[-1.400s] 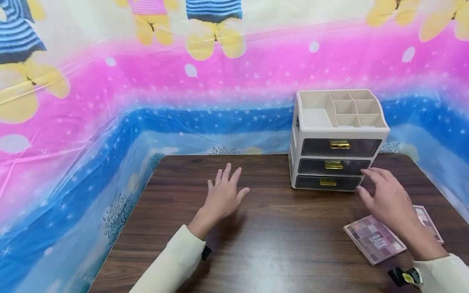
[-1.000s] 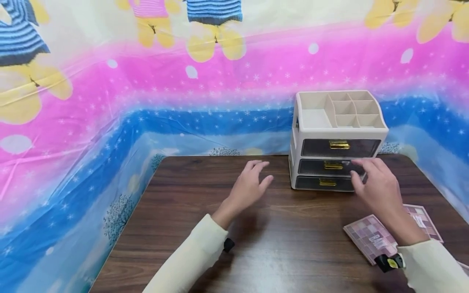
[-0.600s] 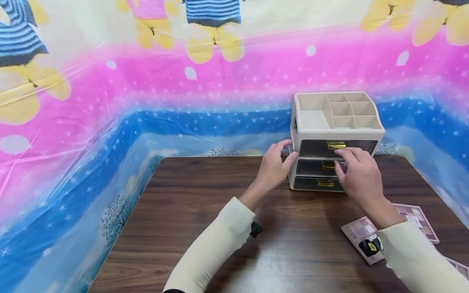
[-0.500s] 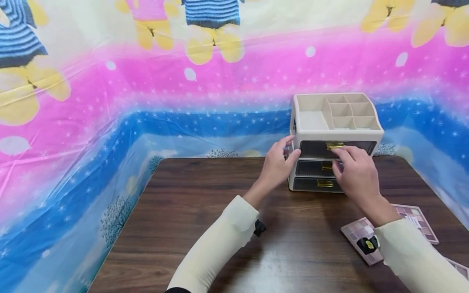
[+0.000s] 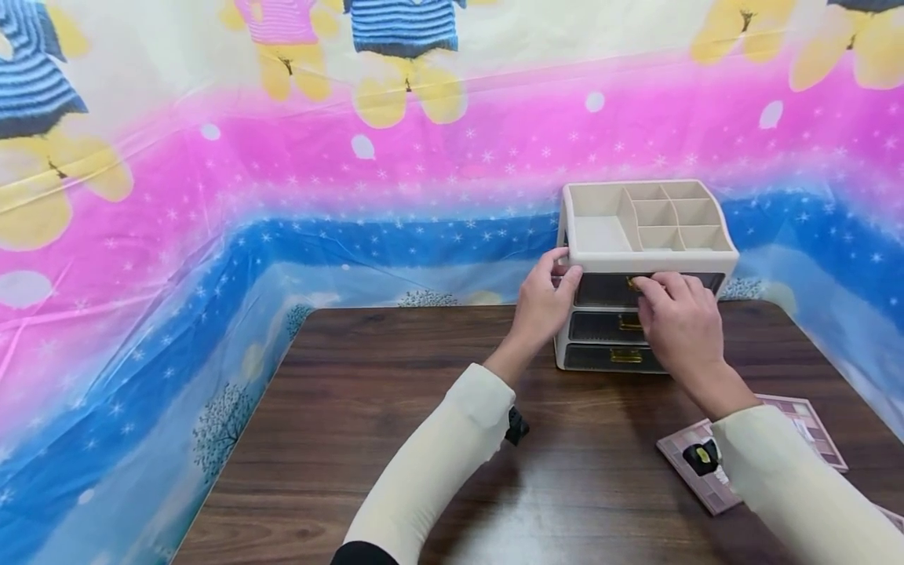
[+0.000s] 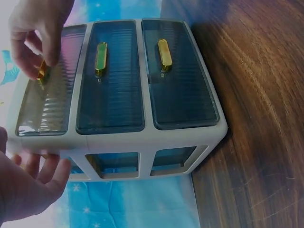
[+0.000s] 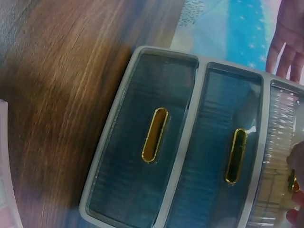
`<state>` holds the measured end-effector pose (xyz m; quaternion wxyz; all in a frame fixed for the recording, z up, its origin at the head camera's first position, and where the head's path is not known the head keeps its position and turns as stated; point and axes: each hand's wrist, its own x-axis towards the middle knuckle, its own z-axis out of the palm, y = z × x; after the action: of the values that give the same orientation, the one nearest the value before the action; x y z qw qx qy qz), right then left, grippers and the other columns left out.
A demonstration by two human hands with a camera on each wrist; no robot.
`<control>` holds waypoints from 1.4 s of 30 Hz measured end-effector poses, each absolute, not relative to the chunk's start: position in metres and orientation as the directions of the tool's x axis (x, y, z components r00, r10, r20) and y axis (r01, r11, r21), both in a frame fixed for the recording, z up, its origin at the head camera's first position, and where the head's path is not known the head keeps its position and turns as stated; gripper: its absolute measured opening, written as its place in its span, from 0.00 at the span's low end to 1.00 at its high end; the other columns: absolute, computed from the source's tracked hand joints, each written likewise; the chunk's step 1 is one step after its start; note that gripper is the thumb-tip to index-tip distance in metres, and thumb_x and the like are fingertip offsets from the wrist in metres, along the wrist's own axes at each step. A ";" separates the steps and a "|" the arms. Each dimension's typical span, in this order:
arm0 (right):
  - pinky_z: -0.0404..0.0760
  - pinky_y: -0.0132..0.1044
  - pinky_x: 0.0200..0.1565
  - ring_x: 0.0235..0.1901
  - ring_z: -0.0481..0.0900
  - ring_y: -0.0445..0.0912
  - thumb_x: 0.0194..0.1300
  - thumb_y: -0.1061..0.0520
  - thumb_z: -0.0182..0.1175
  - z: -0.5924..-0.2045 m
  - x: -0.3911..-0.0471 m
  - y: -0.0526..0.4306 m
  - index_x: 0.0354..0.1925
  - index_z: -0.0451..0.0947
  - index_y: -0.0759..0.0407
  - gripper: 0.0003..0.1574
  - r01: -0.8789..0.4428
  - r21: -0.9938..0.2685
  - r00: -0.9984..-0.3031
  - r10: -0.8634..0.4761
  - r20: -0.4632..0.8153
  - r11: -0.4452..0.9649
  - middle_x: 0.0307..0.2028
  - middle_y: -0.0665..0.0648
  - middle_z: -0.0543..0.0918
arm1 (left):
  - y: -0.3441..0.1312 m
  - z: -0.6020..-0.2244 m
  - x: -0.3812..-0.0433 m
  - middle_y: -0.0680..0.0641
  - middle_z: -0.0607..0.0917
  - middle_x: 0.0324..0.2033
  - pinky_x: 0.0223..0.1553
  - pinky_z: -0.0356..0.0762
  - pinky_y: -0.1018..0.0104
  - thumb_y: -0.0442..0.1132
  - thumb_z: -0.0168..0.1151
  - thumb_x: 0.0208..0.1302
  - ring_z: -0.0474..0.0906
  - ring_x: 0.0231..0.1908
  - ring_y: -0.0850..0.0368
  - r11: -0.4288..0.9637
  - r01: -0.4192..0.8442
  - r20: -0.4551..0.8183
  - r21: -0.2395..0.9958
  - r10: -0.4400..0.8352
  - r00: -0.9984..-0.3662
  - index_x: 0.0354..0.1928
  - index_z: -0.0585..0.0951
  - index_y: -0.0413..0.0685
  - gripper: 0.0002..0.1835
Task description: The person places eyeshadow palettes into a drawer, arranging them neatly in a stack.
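A cream drawer organizer (image 5: 653, 257) stands at the back right of the table, with an open compartment top and three dark see-through drawers, all closed. My right hand (image 5: 681, 326) pinches the gold handle (image 6: 42, 71) of the top drawer (image 5: 600, 292), and its fingers hide part of that handle. At the organizer's upper left corner, my left hand (image 5: 540, 302) grips the side, thumb near the front edge and fingers along the side wall. Gold handles on the middle drawer (image 6: 111, 104) and bottom drawer (image 6: 183, 102) show uncovered.
Pink makeup palettes lie right of the organizer: a near palette (image 5: 685, 447), partly under the right wrist, and another palette (image 5: 822, 439) behind the forearm. A third palette (image 5: 891, 514) peeks in at the right edge. Patterned cloth (image 5: 424, 188) hangs behind the wooden table (image 5: 339, 439).
Both hands have come to the organizer. The left moved right and forward from over the table to its side; the right moved left and up, from beside the lower drawers to the top handle.
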<state>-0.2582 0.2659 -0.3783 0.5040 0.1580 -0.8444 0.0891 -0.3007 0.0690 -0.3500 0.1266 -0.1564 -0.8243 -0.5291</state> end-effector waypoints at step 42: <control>0.74 0.60 0.29 0.30 0.78 0.67 0.75 0.63 0.51 -0.384 -0.201 0.281 0.44 0.86 0.63 0.15 -0.453 0.270 -0.179 -0.383 0.906 0.850 0.35 0.66 0.84 | 0.065 -0.349 -0.311 0.51 0.84 0.42 0.38 0.80 0.66 0.54 0.52 0.78 0.81 0.43 0.59 0.426 0.439 0.393 0.791 0.196 -0.898 0.74 0.66 0.72 0.25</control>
<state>-0.2010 0.2814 -0.3845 0.5799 0.2726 -0.7671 0.0303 -0.3110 0.0646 -0.3494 0.1212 -0.1899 -0.8357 -0.5008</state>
